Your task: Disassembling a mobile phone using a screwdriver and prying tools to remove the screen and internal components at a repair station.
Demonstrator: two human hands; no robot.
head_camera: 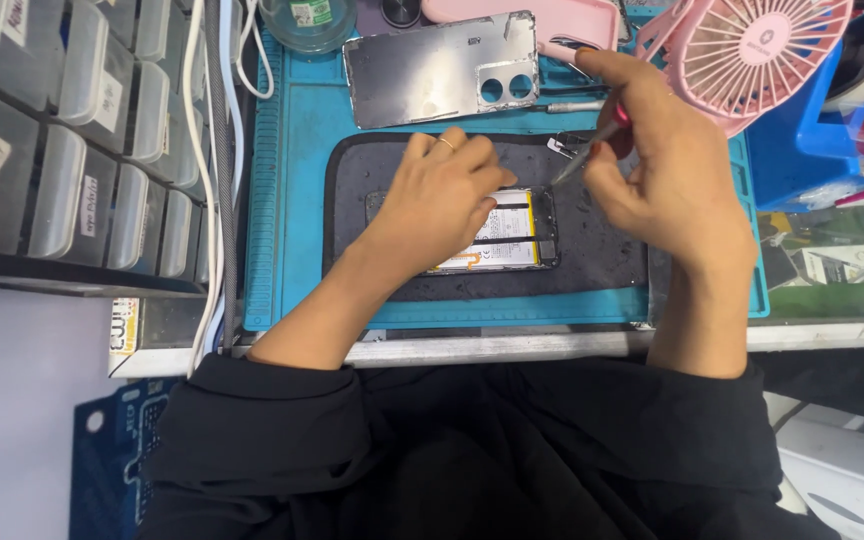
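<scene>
A flat, opened black smartphone [512,232] with its white battery exposed lay on a dark grey mat; slim metal tweezers [584,155] angled down toward its upper right corner.

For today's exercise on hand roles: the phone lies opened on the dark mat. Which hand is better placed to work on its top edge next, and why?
Probably the right hand: it holds the tweezers, whose tip points at the top edge of the opened phone. The left hand lies flat across the phone, holding no tool, seemingly steadying it.

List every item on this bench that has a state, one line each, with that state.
Phone: back off, battery exposed, flat on the dark pad.
Back cover: removed, lying apart above the pad.
Left hand: resting on the phone, holding nothing.
Right hand: gripping tweezers, tips pointed at the phone.
Pink fan: blades blurred, running or not unclear.
</scene>
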